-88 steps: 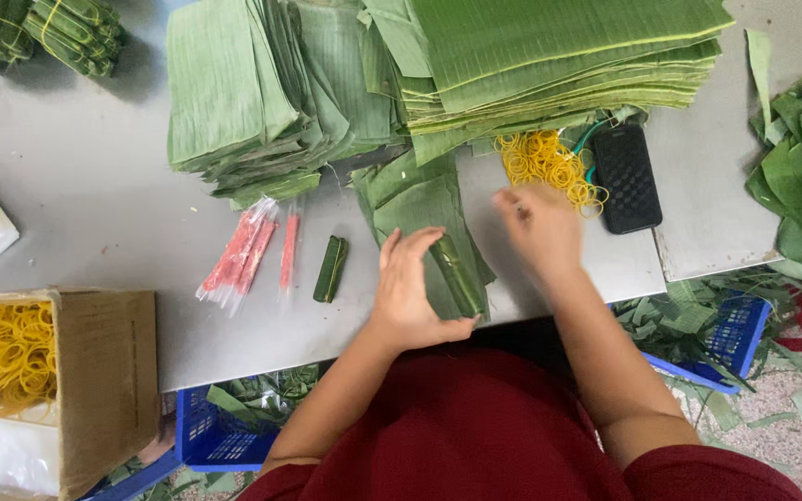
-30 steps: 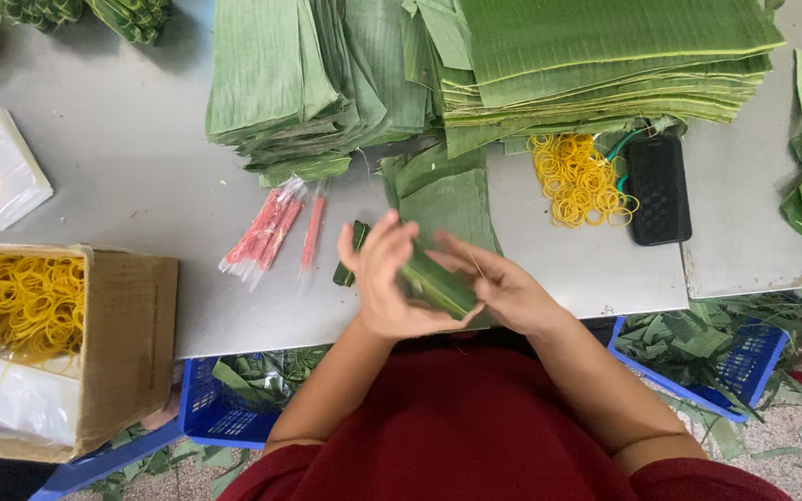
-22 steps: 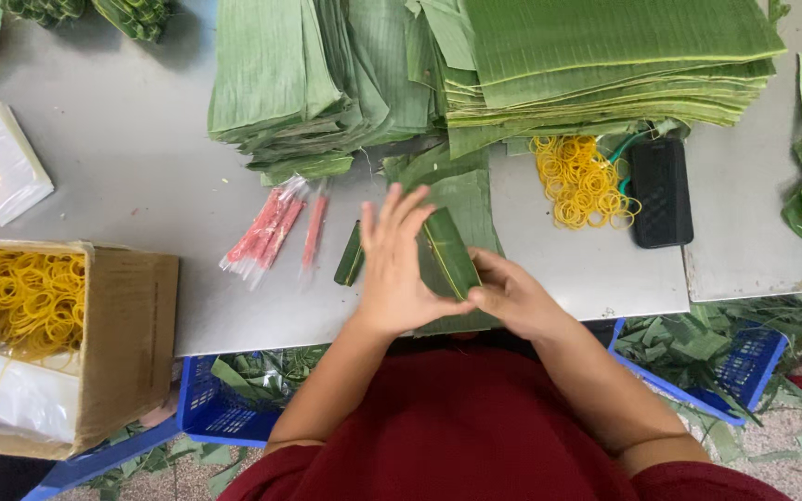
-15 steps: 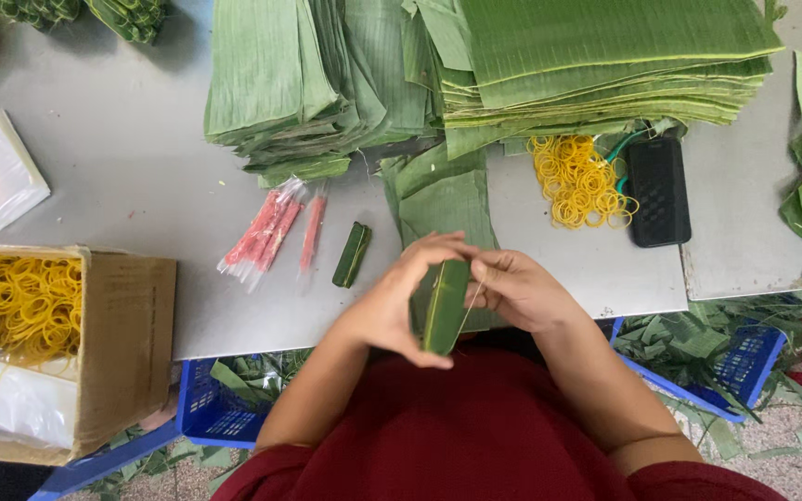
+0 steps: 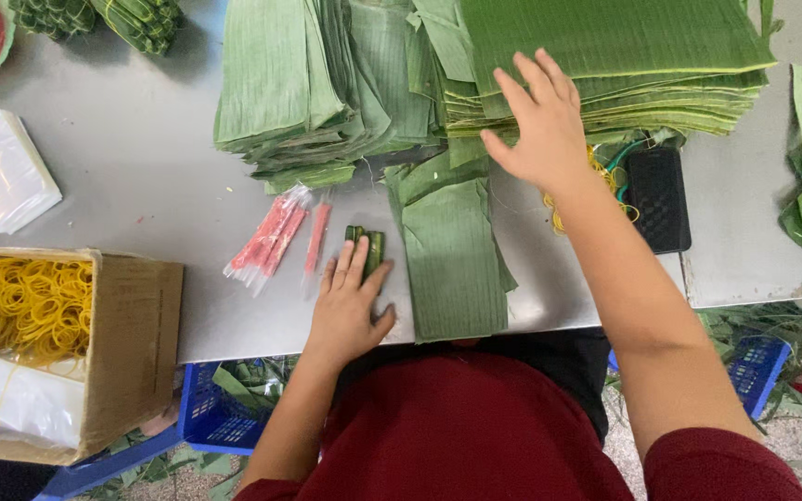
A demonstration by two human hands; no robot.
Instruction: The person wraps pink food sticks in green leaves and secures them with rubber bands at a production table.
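Resting left hand (image 5: pixel 347 311) flat, open, on leaf roll (image 5: pixel 367 250) | right hand (image 5: pixel 542 125) spread open on leaf stack (image 5: pixel 614 46), gripping nothing

A grey metal table (image 5: pixel 122 204) carries stacks of cut green banana leaves (image 5: pixel 345 83) along its far side, with single leaf strips (image 5: pixel 447 250) laid near the front edge. Beside them lie thin pink sticks in clear wrap (image 5: pixel 271 237), a small folded leaf bundle (image 5: pixel 368 249), a black phone (image 5: pixel 658 199), yellow rubber bands (image 5: pixel 596 167) and a white plastic packet (image 5: pixel 2 181).
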